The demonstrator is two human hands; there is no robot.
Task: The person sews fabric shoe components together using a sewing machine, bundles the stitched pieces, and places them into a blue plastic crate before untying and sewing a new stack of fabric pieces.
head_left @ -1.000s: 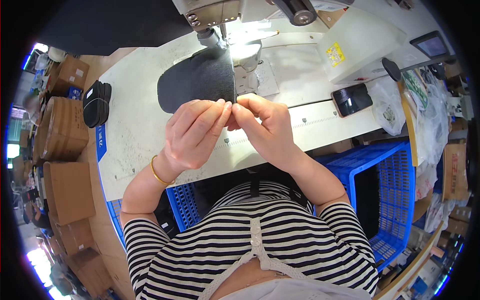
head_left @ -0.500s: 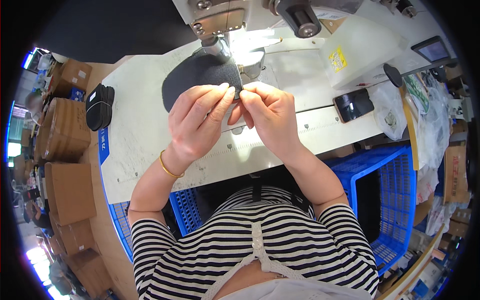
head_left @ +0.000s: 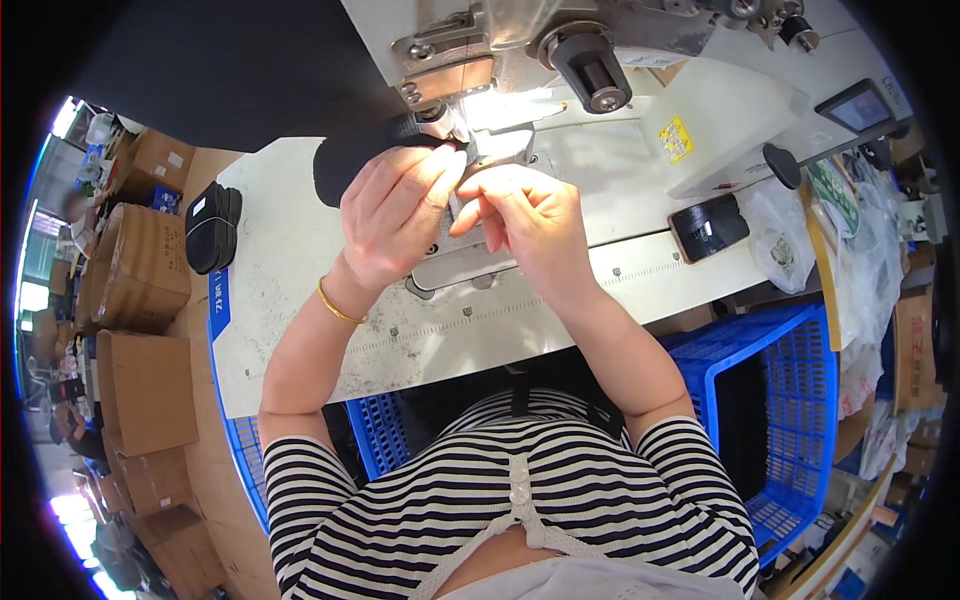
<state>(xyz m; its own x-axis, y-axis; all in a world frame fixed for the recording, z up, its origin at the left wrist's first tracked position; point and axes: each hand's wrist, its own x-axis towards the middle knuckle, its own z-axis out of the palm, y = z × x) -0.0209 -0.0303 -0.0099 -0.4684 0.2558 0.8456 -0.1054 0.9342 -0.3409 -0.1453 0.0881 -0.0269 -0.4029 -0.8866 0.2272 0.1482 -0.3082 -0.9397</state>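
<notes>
Head view: left hand [head_left: 395, 215] and right hand [head_left: 530, 225] pinch the dark fabric piece [head_left: 350, 160] (steadying it) under the sewing machine [head_left: 530, 50] needle.

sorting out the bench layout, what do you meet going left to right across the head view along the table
cardboard boxes → black pouch → left hand → right hand → phone → blue crate

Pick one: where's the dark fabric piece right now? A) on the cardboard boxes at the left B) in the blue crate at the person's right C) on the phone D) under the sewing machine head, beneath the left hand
D: the dark fabric piece lies on the table under the sewing machine head, with the left hand resting over its edge.
</notes>
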